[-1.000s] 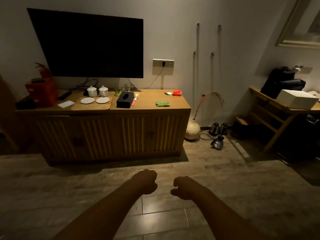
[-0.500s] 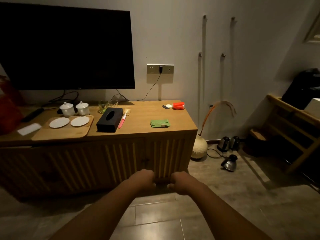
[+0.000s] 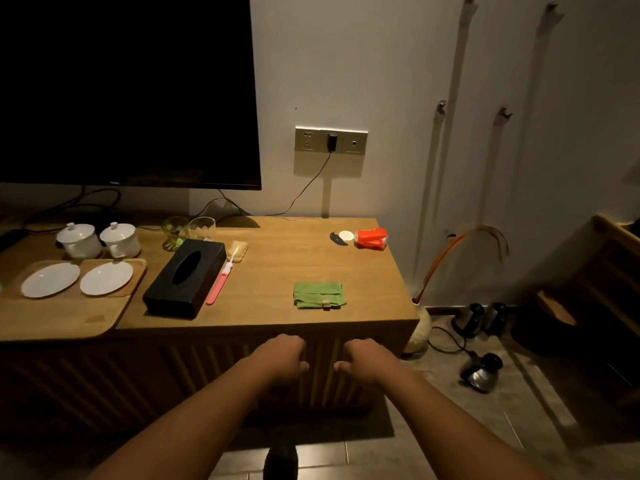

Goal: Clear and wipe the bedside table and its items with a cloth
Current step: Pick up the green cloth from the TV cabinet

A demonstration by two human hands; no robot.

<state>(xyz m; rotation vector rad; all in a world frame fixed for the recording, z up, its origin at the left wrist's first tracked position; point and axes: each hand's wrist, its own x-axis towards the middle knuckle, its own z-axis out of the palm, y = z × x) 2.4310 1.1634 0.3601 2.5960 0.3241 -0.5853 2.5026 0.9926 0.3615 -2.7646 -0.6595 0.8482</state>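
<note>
A folded green cloth [image 3: 319, 295] lies on the wooden cabinet top [image 3: 277, 265], near its front edge. To its left stand a black tissue box [image 3: 185, 278] and a pink toothbrush [image 3: 220, 284]. An orange packet [image 3: 372, 239] and a small white disc [image 3: 346, 235] sit at the back right. My left hand [image 3: 285, 356] and my right hand [image 3: 362, 356] hover side by side in loose fists in front of the cabinet, below the cloth, holding nothing.
A wooden tray [image 3: 69, 317] carries two white saucers [image 3: 78, 278]; two lidded white cups [image 3: 98, 239] and two glasses [image 3: 188, 230] stand behind. A dark TV [image 3: 124, 88] hangs above. A vase [image 3: 420, 332] and kettles [image 3: 481, 374] stand on the floor at right.
The view has moved much closer to the cabinet, which now fills the frame. Both fists stayed together in front of me and now sit just before the cabinet's front.
</note>
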